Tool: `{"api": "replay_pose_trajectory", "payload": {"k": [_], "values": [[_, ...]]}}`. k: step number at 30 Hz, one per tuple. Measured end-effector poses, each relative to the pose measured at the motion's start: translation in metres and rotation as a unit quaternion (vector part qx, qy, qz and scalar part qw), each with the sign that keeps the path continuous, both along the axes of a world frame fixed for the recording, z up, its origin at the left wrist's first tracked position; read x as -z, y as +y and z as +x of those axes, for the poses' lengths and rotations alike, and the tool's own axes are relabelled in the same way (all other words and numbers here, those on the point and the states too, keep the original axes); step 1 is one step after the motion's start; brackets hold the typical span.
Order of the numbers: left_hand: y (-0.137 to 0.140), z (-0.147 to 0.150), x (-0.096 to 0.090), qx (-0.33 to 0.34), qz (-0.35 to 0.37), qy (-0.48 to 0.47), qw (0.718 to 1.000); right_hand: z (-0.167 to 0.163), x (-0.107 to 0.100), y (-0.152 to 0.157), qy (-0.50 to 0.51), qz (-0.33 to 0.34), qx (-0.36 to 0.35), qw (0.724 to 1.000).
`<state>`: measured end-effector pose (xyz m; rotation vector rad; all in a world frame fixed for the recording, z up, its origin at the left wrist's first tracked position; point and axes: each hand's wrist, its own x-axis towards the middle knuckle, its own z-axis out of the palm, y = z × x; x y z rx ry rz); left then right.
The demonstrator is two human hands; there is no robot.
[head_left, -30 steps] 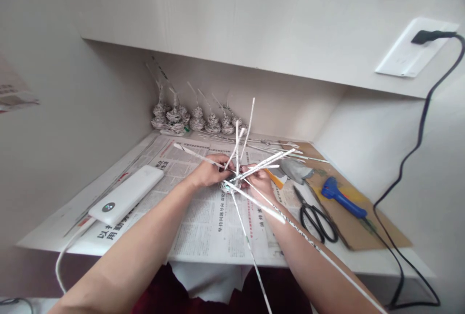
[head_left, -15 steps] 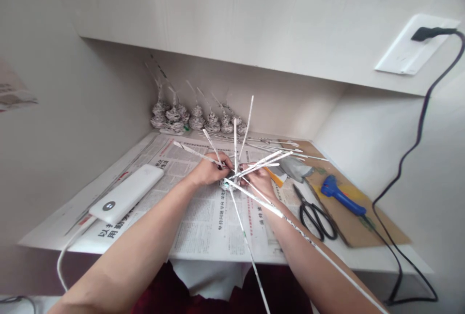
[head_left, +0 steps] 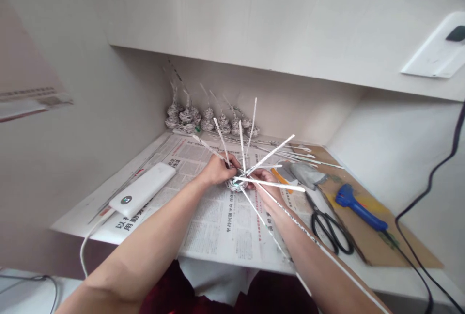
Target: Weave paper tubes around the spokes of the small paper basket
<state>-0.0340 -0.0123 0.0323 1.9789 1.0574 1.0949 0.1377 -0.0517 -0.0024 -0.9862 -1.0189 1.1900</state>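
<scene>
A small round woven piece point(head_left: 236, 185) of rolled newspaper sits low over the newspaper-covered tabletop between my hands. Stiff rolled-paper strips point(head_left: 271, 155) fan out from it in several directions. My left hand point(head_left: 220, 168) pinches the piece's left rim, thumb and fingers closed. On the other side, my right hand point(head_left: 267, 180) has its fingers curled at the rim, closed around the base of a paper strip; crossing strips partly hide the fingertips. One long strip point(head_left: 308, 233) runs from the piece over my right forearm toward the bottom edge.
Several woven gourd-shaped pieces point(head_left: 208, 119) stand along the back wall, with loose paper strips point(head_left: 290, 151) before them. At left lies a white power bank point(head_left: 143, 190) with a cable. On the right are black scissors point(head_left: 330, 229), a blue glue gun point(head_left: 359, 207) and cardboard point(head_left: 385, 246).
My view has swung left, so the scene sits further right. One strip at the piece's right has turned, now pointing nearly level to the right. Both hands stay at the woven piece.
</scene>
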Motion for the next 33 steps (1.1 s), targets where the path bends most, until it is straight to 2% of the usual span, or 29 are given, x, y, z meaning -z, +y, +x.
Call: {"api": "replay_pose_trajectory", "payload": {"k": [5, 8, 14, 18, 23, 29, 33], "values": [[0.001, -0.001, 0.0, -0.039, -0.028, -0.012, 0.999, 0.002, 0.004, 0.001, -0.04, 0.038, -0.015, 0.998], [0.003, -0.002, 0.001, -0.041, -0.028, -0.016, 0.999, 0.001, 0.006, 0.001, -0.039, 0.056, -0.03, 0.997], [0.006, -0.002, 0.003, -0.04, -0.024, -0.004, 0.999, -0.003, 0.014, 0.005, -0.06, 0.076, -0.005, 0.995], [0.006, -0.003, 0.003, -0.04, -0.032, 0.008, 0.999, -0.005, 0.012, 0.005, -0.062, 0.048, 0.035, 0.996], [0.005, -0.004, -0.001, -0.047, -0.054, 0.012, 0.997, -0.006, 0.008, 0.002, -0.011, 0.003, 0.048, 0.999], [0.006, -0.005, 0.001, -0.048, -0.063, 0.007, 0.997, -0.006, 0.01, 0.003, -0.01, 0.005, 0.058, 0.998], [0.008, -0.005, 0.003, -0.041, -0.072, -0.008, 0.997, -0.006, 0.008, 0.002, -0.008, 0.009, 0.035, 0.999]]}}
